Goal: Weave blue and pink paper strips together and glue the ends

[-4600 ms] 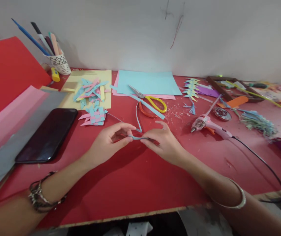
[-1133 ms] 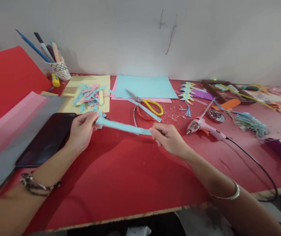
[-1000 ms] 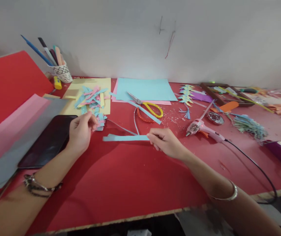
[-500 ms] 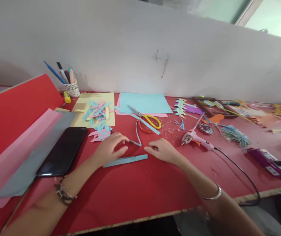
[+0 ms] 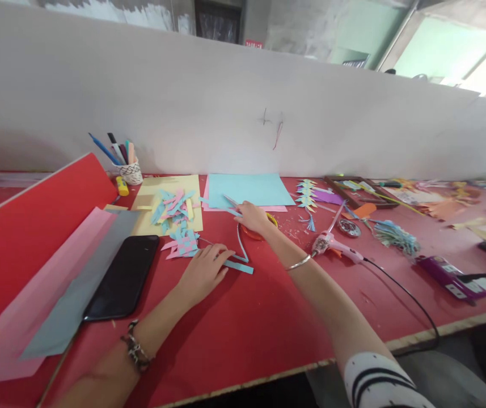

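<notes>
My left hand [image 5: 206, 271] rests low on the red table, its fingers closed on a light blue paper strip [image 5: 243, 267] that sticks out to the right. A thin bent strip [image 5: 243, 249] lies just beyond its fingertips. My right hand [image 5: 254, 217] reaches forward over the scissors, fingers closed at a second blue paper strip [image 5: 233, 212]. The hand covers much of the scissors; their blade tip [image 5: 228, 199] and yellow handle [image 5: 272, 220] show. Left of my hands sits a small woven pink and blue paper piece [image 5: 185, 243].
A black phone [image 5: 123, 277] lies at left, near a pen cup [image 5: 131, 171]. Cut strips [image 5: 174, 208] are heaped on yellow paper [image 5: 144, 195]. Blue sheets [image 5: 246, 190] lie at the back. A pink glue gun [image 5: 340, 247], its cord, and a purple power strip [image 5: 451, 277] occupy the right.
My right hand has moved forward and left onto the strip and scissors. My left hand has shifted slightly right and now covers part of the near blue strip. The view has tilted up.
</notes>
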A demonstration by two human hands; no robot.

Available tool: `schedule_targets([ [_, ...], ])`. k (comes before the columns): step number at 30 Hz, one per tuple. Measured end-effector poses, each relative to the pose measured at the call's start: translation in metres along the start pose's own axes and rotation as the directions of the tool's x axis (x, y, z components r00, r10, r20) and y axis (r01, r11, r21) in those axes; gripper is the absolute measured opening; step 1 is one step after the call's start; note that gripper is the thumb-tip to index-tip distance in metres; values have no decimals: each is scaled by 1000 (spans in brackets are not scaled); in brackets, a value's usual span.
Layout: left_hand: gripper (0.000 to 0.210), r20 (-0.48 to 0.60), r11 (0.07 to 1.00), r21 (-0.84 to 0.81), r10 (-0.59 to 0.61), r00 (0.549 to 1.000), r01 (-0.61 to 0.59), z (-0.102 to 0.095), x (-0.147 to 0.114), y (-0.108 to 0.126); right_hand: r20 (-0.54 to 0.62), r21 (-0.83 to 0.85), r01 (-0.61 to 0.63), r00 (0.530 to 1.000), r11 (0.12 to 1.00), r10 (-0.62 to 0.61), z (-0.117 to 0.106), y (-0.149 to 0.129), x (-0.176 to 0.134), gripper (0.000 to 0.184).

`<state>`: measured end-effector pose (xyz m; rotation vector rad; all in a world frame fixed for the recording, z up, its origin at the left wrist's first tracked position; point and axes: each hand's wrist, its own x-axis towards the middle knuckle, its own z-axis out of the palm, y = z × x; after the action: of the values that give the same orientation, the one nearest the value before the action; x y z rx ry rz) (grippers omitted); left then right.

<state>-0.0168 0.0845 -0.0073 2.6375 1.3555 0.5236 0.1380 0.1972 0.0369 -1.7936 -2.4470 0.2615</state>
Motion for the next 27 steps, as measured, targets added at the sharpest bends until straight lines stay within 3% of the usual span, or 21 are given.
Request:
schedule_targets([
  [6, 33, -97, 999, -37, -22, 995, 19, 6, 0, -6, 83, -29, -107, 991, 994, 109, 2, -6, 14, 31],
  [11, 32, -146, 996, -90, 2, 989, -15, 10, 0, -5, 90, 56, -115, 990, 992, 110, 2, -7, 16, 31],
  [17, 29, -210, 984, -180, -33, 977, -5, 6, 0, -5, -99, 346, -28, 993, 938, 66, -13, -5, 13, 8],
  [20, 31, -243, 943, -331, -126, 962, 40, 3, -1, -5, -185, 514, 41, 981, 857, 64, -35, -4, -1, 14],
  [23, 39, -238, 806, -588, -253, 938, 68, -3, 1, -2, -197, 665, 106, 980, 739, 37, -48, -6, -28, 23],
  [24, 42, -217, 713, -698, -288, 933, 58, -6, 2, 1, -176, 819, 138, 984, 556, 14, -49, -8, -38, 24],
  [25, 44, -174, 586, -809, -310, 935, 43, -9, 4, 6, -130, 915, 127, 991, 384, -18, -47, -10, -49, 24],
  [27, 48, -25, 235, -971, -263, 965, 39, -16, 6, 17, -44, 978, 56, 997, 200, -63, -38, -14, -68, 23],
])
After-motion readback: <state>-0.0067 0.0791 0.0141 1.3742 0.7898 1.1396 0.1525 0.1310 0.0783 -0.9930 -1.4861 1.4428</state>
